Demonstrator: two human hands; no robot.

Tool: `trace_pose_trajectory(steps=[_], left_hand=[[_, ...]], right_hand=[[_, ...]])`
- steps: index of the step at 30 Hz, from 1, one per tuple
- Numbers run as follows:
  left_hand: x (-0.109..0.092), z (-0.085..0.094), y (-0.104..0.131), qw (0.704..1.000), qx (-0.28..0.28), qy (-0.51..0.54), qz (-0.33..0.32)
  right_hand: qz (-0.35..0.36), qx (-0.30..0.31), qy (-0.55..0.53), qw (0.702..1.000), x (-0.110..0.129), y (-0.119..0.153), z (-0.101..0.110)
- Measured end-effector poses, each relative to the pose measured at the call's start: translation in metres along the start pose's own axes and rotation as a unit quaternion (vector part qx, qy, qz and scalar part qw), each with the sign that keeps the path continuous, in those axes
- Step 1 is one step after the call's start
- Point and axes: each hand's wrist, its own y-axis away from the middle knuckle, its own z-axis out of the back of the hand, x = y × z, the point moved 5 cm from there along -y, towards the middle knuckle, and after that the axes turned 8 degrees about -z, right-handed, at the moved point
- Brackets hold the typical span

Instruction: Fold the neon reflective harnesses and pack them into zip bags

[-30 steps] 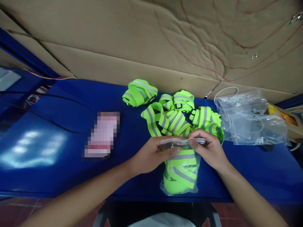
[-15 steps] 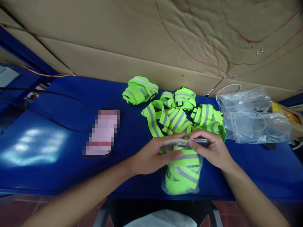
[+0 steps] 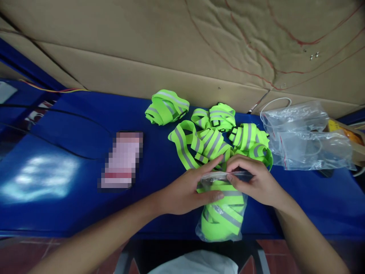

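A clear zip bag (image 3: 207,232) with a rolled neon-green reflective strap (image 3: 222,217) inside lies near the table's front edge. My right hand (image 3: 251,177) pinches the bag's top edge around its middle, thumb in front and fingers behind. On the bag's left side, my left hand (image 3: 188,192) holds it, with the thumb across the front and the fingers reaching behind the opening. Just beyond both hands lies a loose pile of neon-green straps with grey stripes (image 3: 212,144). Another bundled strap (image 3: 167,107) sits farther back to the left.
A phone (image 3: 122,160) with a blurred screen lies left on the blue table (image 3: 71,213). Several clear bags (image 3: 316,150) and a white cable are at the right, beside a cardboard box (image 3: 357,148). Black cables cross the left; a cardboard panel (image 3: 128,64) stands behind.
The bag has shifted slightly toward me. My left index finger has lifted and now points farther up behind the bag's edge; my right hand keeps its pinch.
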Motion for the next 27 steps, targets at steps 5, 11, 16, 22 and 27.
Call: trace_pose_trajectory(steps=[5,11,16,22,27], left_hand=[[0.002,-0.006,-0.002,0.999,0.015,0.041,-0.017],[0.003,-0.008,-0.001,0.998,0.018,0.047,-0.029],[-0.005,0.007,-0.002,0.996,-0.069,0.036,-0.036],[-0.01,0.022,-0.002,0.989,-0.134,-0.051,-0.016],[-0.013,0.025,0.0,0.984,-0.146,-0.09,-0.041]], right_hand=[[-0.006,0.034,0.005,0.999,0.004,0.002,-0.003],[-0.004,0.027,0.035,0.999,0.005,0.004,-0.002],[0.004,0.02,0.039,0.999,0.0,0.002,0.002],[-0.006,0.004,0.042,0.999,-0.006,0.0,0.006],[-0.009,-0.001,0.043,0.999,-0.007,0.0,0.008]])
